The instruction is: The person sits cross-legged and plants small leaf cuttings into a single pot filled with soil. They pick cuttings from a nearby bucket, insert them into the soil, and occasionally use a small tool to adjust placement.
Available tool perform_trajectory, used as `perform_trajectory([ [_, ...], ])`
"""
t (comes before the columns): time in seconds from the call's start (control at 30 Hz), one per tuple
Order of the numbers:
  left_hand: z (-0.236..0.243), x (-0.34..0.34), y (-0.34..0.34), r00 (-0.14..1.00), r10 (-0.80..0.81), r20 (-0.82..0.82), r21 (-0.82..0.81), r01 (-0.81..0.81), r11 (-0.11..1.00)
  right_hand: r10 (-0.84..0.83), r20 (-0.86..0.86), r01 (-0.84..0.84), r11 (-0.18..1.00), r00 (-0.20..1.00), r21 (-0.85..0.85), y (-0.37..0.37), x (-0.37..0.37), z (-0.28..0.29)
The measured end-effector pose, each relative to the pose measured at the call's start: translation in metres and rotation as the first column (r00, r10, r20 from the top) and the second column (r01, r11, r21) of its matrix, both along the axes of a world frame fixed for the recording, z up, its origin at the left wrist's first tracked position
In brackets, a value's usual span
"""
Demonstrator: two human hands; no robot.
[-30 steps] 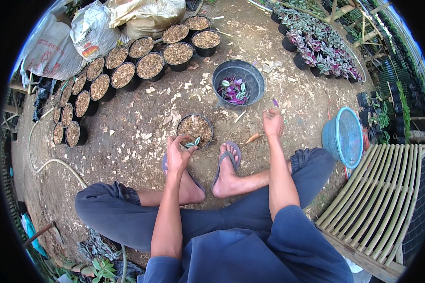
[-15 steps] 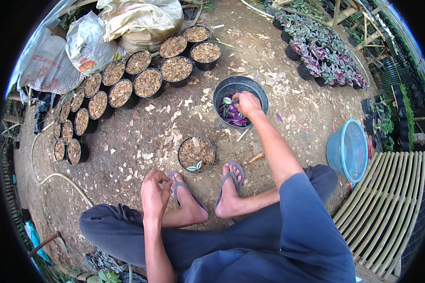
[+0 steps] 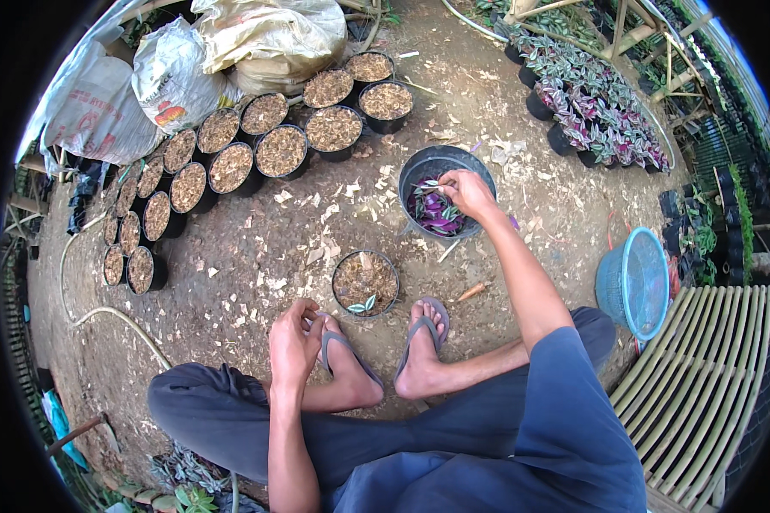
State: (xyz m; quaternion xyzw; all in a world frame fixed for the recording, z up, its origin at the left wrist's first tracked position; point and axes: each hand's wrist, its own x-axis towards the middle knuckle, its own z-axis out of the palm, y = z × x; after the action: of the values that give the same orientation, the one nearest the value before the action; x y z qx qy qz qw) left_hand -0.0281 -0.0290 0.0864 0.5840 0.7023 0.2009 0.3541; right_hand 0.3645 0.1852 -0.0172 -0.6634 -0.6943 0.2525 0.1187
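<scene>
- Head view, right hand: the right hand (image 3: 469, 193) is over the bucket (image 3: 432, 159), thumb and fingertips pinched on a slim pale piece (image 3: 433, 185), probably a cutting; its exact form is too small to tell.
- Head view, source: the purple and green cuttings (image 3: 436, 214) lie loose inside the bucket, beneath the pinching fingers.
- Head view, left hand: the left hand (image 3: 291, 344) is above the left foot, fingers curled toward the thumb. Cannot tell whether anything is between them.
- Head view, receiving pot: the filled pot (image 3: 364, 272) stands in front of the feet; one green-and-white sprig (image 3: 361, 304) sits at its near edge, the rest of the surface unplanted.
- Judgement, step in hand: picking out a further cutting for this pot.
- Judgement, next move: calls for lifting the piece clear of the bucket without crushing its stem, and a bare spot in the pot apart from the sprig.
</scene>
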Motion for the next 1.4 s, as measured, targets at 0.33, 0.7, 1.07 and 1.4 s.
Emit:
perform_trajectory([
  [0.33, 0.001, 0.001, -0.015, 0.998, -0.056, 0.016, 0.086, 0.055, 0.995, -0.268, -0.32, 0.243, 0.963, 0.909, -0.115, -0.011, 0.035, -0.024],
  [0.7, 0.002, 0.0, -0.019, 0.999, -0.046, -0.019, 0.093, 0.047, 0.995, -0.342, -0.39, 0.353, 0.934, 0.855, -0.044, -0.014, 0.031, -0.02],
  [1.07, 0.01, 0.019, -0.019, 0.883, 0.095, 0.46, 0.094, -0.155, 0.983, -0.395, -0.708, 0.131, 0.908, 0.585, -0.399, -0.111, -0.013, 0.094],
  [1.4, -0.036, 0.066, -0.064, 0.567, 0.258, 0.782, -0.392, 0.126, 0.911, -0.087, -0.514, -0.135, 0.915, 0.853, -0.379, -0.262, -0.112, 0.109],
])
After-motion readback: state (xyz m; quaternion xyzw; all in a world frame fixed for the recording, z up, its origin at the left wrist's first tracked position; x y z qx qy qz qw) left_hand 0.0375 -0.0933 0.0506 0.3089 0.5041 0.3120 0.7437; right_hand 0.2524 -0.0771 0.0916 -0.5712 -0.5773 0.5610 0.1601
